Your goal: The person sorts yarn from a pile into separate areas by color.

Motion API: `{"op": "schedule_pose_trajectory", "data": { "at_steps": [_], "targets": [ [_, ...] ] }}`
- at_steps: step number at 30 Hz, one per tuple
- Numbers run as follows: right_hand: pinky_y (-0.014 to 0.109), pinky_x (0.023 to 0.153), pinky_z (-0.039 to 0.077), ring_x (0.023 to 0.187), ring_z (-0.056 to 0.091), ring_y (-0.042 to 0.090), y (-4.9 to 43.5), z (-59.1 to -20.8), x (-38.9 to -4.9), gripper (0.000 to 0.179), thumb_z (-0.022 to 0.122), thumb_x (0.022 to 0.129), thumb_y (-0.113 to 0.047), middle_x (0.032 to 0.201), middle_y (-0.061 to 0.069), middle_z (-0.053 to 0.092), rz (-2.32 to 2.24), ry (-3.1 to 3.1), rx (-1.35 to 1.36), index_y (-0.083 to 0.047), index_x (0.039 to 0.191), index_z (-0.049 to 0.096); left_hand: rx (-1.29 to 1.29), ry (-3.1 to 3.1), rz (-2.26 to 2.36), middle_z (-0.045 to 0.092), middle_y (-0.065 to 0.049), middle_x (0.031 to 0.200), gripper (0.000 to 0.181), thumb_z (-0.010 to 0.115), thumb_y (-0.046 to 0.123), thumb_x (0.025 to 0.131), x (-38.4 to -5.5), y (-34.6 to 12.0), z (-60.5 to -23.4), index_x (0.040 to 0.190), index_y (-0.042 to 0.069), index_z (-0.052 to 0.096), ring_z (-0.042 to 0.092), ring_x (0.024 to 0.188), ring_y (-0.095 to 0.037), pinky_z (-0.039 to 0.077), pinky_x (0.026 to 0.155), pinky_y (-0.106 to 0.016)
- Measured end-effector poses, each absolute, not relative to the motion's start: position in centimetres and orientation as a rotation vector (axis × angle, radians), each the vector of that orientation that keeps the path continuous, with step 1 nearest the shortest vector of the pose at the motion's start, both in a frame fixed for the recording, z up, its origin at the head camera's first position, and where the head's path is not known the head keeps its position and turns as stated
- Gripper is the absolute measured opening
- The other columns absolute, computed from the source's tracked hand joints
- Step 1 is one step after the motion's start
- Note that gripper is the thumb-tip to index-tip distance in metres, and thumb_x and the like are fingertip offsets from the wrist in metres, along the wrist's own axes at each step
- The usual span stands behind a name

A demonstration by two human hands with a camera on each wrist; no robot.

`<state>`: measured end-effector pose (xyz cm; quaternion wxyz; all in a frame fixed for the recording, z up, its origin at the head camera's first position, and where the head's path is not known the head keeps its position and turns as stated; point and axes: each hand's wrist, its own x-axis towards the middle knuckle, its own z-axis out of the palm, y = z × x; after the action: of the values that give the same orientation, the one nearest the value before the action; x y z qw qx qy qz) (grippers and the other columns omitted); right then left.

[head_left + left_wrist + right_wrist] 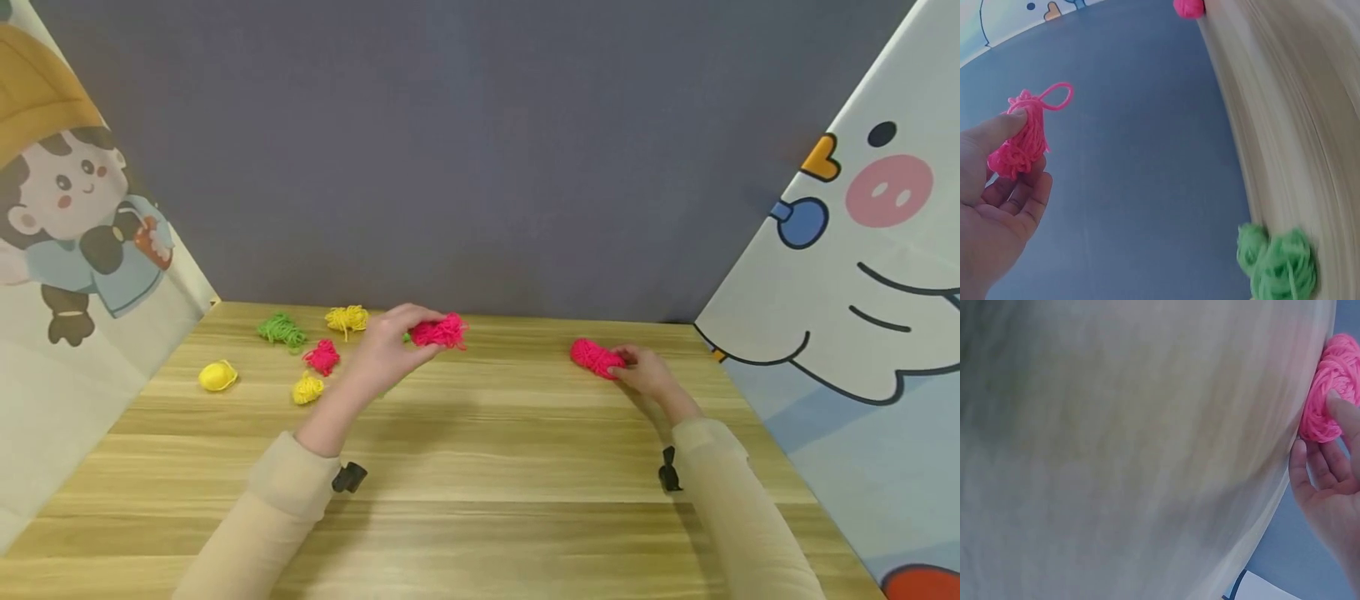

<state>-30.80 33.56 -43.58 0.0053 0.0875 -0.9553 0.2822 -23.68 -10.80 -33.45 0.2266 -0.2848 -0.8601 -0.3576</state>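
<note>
Landmark: small pink tuft (322,357) on the wooden counter (487,467). Left of it sat a yellow ball (217,377); behind and left, a green bundle (281,330); just in front, a small yellow knot (307,388); behind and slightly right, a looser yellow bundle (347,318). Right of the tuft, the left hand (393,340) held a pink bundle (1025,140) above the counter, thumb and fingers clamped on it, one loop sticking out. Well right of the tuft, a pink skein (592,357) appeared to lie on the counter; the right hand (643,371) pinched its right end. Handling, judged: both pink pieces light, soft, hardly slippery or fragile, though loose loops could snag. Best hold: across the thick middle, catching all strands.
</note>
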Motion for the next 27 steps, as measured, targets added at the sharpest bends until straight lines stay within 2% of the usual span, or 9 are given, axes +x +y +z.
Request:
{"op": "schedule_pose_trajectory", "data": {
  "at_steps": [13, 27],
  "targets": [
    [0.055, 0.094, 0.044, 0.111, 0.054, 0.045, 33.8, -43.8, -30.7, 0.038, 0.065, 0.09, -0.017, 0.117, 0.027, 0.06, 0.867, -2.999, 0.268, 0.003, 0.12, 0.056, -0.939, -2.238, -1.046, 0.069, -0.006, 0.1, 0.031, 0.078, 0.014, 0.077, -24.5, -6.1, -34.8, 0.105, 0.007, 0.069, 0.064, 0.086, -0.015, 0.054, 0.073, -0.022],
    [0.055, 0.095, 0.044, 0.112, 0.054, 0.045, 33.7, -43.8, -31.0, 0.038, 0.065, 0.089, -0.017, 0.118, 0.028, 0.059, 0.887, -2.996, 0.258, 0.003, 0.12, 0.056, -0.949, -2.211, -1.218, 0.07, -0.007, 0.096, 0.03, 0.08, 0.009, 0.074, -25.0, -2.2, -36.2, 0.102, 0.006, 0.07, 0.063, 0.079, -0.012, 0.053, 0.07, -0.015]
  ]
}}
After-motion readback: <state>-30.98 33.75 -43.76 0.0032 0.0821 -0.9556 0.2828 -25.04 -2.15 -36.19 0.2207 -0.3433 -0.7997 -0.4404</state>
